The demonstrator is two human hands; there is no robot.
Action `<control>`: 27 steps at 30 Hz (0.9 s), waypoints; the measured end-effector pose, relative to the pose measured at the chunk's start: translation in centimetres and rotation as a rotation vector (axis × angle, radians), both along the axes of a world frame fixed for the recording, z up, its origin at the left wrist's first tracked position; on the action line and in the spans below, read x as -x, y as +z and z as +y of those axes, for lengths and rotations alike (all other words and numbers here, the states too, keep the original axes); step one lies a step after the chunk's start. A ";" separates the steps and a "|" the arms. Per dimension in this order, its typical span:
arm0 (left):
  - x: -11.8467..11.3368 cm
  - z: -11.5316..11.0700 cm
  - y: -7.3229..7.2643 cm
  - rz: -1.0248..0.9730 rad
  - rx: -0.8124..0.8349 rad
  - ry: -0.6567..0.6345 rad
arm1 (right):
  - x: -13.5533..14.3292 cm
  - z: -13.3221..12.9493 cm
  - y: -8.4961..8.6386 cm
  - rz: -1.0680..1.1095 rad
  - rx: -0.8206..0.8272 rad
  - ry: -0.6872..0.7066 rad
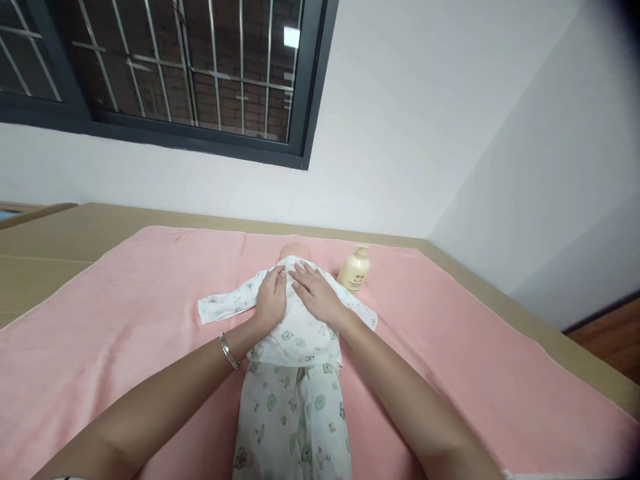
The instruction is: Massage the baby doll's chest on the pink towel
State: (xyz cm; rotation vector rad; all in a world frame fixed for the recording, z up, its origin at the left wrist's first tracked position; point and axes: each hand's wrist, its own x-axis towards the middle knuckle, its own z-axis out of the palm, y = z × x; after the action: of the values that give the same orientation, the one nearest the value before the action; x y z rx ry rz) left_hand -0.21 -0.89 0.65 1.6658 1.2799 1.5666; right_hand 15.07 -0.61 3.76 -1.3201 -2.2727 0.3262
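A doll dressed in a white printed top (303, 333) and matching trousers (295, 420) lies on a pink blanket (165, 287). Only the rounded top of its head (295, 251) shows beyond the collar. Both sleeves spread outward. My left hand (272, 297) rests on the upper left of the top, fingers stretched and close together. On the upper right of the top lies my right hand (316, 293), flat with its fingers somewhat apart. Neither hand grips anything visible. A silver bracelet (229, 351) circles my left wrist.
A cream bottle (355, 270) leans on the blanket by the doll's right-side sleeve. Wooden boards (55, 233) border the blanket. Behind stand a white wall (380, 133) and a dark-framed barred window (305, 100).
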 end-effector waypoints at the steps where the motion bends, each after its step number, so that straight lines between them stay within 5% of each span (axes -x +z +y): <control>1: 0.0 -0.1 0.0 0.000 0.005 0.005 | -0.3 0.3 -0.1 0.011 0.010 -0.042; 6: -0.1 0.2 -0.4 -0.009 0.020 0.007 | 0.9 -1.2 -0.1 -0.099 -0.028 -0.217; 12: 0.0 0.6 -0.8 0.000 -0.007 -0.001 | 2.4 -2.6 0.2 -0.174 -0.068 -0.038; 17: 0.0 0.4 -0.6 0.086 -0.021 0.009 | 0.5 -0.5 0.2 -0.105 0.042 -0.248; 20: -0.1 0.8 -0.9 0.170 -0.002 0.033 | 1.3 -1.5 0.0 -0.154 0.003 -0.312; 24: -0.2 1.4 -1.2 0.337 0.022 0.067 | 2.8 -3.2 -0.3 -0.188 -0.065 -0.178; 27: -0.4 1.2 -1.3 0.443 0.033 0.070 | 2.0 -2.0 -0.4 -0.108 -0.038 -0.152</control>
State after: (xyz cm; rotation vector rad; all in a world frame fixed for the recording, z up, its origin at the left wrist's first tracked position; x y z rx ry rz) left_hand 0.15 0.31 -0.65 2.0395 1.5834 1.2419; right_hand 13.10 -2.60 3.33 -1.5137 -2.2363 0.1616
